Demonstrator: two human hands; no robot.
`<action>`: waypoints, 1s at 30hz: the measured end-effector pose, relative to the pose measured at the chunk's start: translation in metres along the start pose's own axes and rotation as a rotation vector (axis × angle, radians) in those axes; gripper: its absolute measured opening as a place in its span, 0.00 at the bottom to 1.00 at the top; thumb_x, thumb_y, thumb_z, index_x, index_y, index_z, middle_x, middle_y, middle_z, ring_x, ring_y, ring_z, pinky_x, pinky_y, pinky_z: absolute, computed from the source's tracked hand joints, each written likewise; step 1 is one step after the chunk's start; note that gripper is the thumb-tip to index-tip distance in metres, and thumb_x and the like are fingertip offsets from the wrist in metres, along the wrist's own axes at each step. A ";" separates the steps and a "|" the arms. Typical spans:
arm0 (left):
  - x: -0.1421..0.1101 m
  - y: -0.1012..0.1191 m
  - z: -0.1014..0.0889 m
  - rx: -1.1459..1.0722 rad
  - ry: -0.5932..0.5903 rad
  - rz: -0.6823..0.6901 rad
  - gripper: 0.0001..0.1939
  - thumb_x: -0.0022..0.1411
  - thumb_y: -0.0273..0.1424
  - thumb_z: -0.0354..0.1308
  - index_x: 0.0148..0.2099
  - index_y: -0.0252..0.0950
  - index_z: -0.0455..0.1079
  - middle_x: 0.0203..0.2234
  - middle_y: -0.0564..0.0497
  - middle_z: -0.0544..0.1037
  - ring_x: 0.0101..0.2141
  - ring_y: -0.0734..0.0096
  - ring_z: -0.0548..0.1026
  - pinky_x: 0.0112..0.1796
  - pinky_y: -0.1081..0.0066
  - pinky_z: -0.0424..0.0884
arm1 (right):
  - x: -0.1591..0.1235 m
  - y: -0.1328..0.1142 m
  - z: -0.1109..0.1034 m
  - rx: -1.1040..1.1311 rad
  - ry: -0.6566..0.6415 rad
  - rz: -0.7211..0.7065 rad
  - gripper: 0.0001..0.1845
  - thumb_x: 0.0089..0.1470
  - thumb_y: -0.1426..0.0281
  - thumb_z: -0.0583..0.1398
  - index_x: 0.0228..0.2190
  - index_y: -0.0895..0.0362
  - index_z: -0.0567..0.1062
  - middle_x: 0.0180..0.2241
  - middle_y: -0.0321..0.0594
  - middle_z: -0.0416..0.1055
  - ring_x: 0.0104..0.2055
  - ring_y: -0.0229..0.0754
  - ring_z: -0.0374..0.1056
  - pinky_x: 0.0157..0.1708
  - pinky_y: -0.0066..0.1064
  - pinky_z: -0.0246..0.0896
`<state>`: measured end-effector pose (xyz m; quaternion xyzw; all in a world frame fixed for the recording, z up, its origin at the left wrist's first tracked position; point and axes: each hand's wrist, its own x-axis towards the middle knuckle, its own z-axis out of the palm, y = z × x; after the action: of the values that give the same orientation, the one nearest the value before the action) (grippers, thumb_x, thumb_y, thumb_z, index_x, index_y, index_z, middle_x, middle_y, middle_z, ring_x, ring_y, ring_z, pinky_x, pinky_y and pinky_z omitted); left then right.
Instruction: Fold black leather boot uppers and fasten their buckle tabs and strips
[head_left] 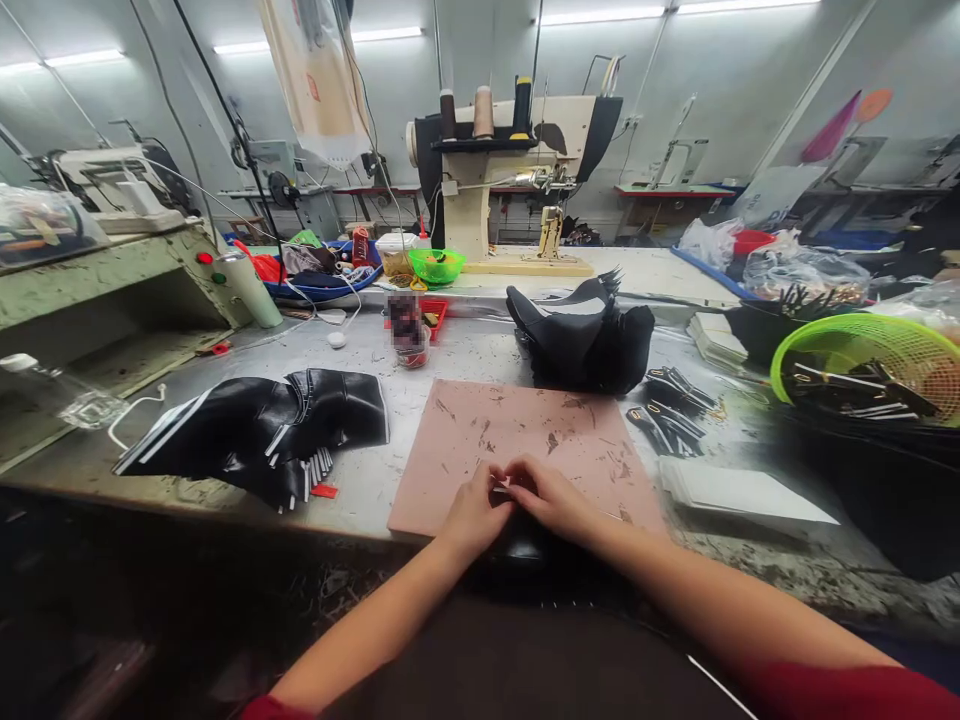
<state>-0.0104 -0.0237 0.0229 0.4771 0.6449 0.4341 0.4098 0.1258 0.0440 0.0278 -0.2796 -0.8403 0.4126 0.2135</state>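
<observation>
as fingers (527, 467) meet near black material (517, 558), green basket (779, 365) of straps (874, 384)

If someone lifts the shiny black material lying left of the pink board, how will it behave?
The shiny black material would probably sag, since it lies in soft bends. Its narrow strips may dangle separately, as their ends splay apart. Its gloss suggests a somewhat slippery surface.

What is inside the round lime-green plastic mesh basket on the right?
The basket holds black strips, some with white edges. Its bottom and anything beneath those strips are covered.
</observation>
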 end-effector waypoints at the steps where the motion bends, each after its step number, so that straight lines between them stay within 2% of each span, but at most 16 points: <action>1: 0.000 0.000 -0.001 -0.074 0.022 -0.046 0.15 0.42 0.24 0.58 0.35 0.38 0.60 0.22 0.59 0.70 0.27 0.76 0.69 0.31 0.75 0.63 | 0.003 -0.001 0.001 0.037 0.028 0.012 0.06 0.50 0.74 0.53 0.33 0.57 0.66 0.30 0.39 0.70 0.31 0.37 0.66 0.32 0.30 0.62; 3: 0.000 0.002 -0.005 -0.210 0.013 -0.182 0.16 0.40 0.27 0.61 0.34 0.36 0.61 0.18 0.61 0.67 0.22 0.78 0.67 0.26 0.77 0.62 | 0.005 -0.001 0.003 0.038 0.078 -0.012 0.04 0.48 0.75 0.53 0.29 0.57 0.67 0.27 0.37 0.69 0.29 0.37 0.65 0.30 0.29 0.61; 5: 0.000 0.004 -0.010 -0.299 -0.037 -0.277 0.14 0.40 0.32 0.61 0.30 0.34 0.63 0.17 0.58 0.67 0.20 0.79 0.66 0.25 0.77 0.62 | 0.004 -0.001 0.004 -0.005 0.119 -0.060 0.05 0.47 0.75 0.53 0.27 0.56 0.68 0.26 0.36 0.68 0.28 0.36 0.64 0.28 0.28 0.60; 10: 0.001 0.008 -0.017 -0.347 -0.080 -0.315 0.13 0.40 0.38 0.59 0.25 0.33 0.64 0.18 0.56 0.68 0.19 0.80 0.66 0.23 0.77 0.63 | 0.000 -0.004 0.005 -0.046 0.187 -0.154 0.04 0.46 0.75 0.55 0.26 0.56 0.69 0.24 0.35 0.67 0.26 0.35 0.63 0.26 0.26 0.59; 13: 0.001 0.009 -0.016 -0.336 -0.065 -0.284 0.11 0.41 0.37 0.58 0.24 0.34 0.63 0.18 0.57 0.67 0.19 0.80 0.66 0.24 0.77 0.63 | 0.000 -0.006 0.006 -0.039 0.204 -0.172 0.04 0.47 0.75 0.55 0.26 0.56 0.70 0.24 0.36 0.68 0.27 0.35 0.63 0.26 0.26 0.59; 19: -0.001 0.010 -0.015 -0.190 -0.034 -0.131 0.07 0.42 0.33 0.56 0.23 0.34 0.69 0.18 0.56 0.70 0.24 0.76 0.67 0.28 0.76 0.62 | 0.001 -0.011 0.002 -0.130 0.232 -0.165 0.05 0.46 0.76 0.58 0.22 0.56 0.71 0.26 0.37 0.69 0.32 0.39 0.64 0.35 0.32 0.59; 22: -0.005 0.015 -0.015 -0.093 -0.034 -0.072 0.06 0.45 0.31 0.54 0.23 0.34 0.71 0.18 0.55 0.71 0.24 0.74 0.67 0.27 0.75 0.61 | 0.003 -0.015 -0.003 -0.140 0.159 -0.080 0.05 0.45 0.76 0.59 0.21 0.56 0.72 0.24 0.36 0.69 0.31 0.39 0.64 0.34 0.31 0.59; 26: -0.010 0.019 -0.014 0.169 -0.037 0.041 0.11 0.50 0.29 0.49 0.23 0.35 0.71 0.16 0.55 0.69 0.22 0.74 0.65 0.25 0.76 0.59 | 0.005 -0.018 -0.006 -0.148 0.079 -0.006 0.06 0.45 0.75 0.59 0.21 0.55 0.72 0.24 0.36 0.70 0.29 0.38 0.65 0.32 0.30 0.59; 30: -0.009 0.017 -0.012 0.256 -0.010 0.099 0.10 0.48 0.26 0.49 0.22 0.35 0.71 0.16 0.55 0.71 0.22 0.74 0.66 0.27 0.76 0.60 | 0.003 -0.020 0.002 -0.297 0.146 -0.063 0.07 0.43 0.76 0.57 0.18 0.55 0.70 0.21 0.37 0.69 0.27 0.38 0.64 0.30 0.29 0.59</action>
<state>-0.0156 -0.0321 0.0436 0.5590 0.6687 0.3655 0.3268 0.1169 0.0351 0.0431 -0.3108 -0.8826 0.2555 0.2433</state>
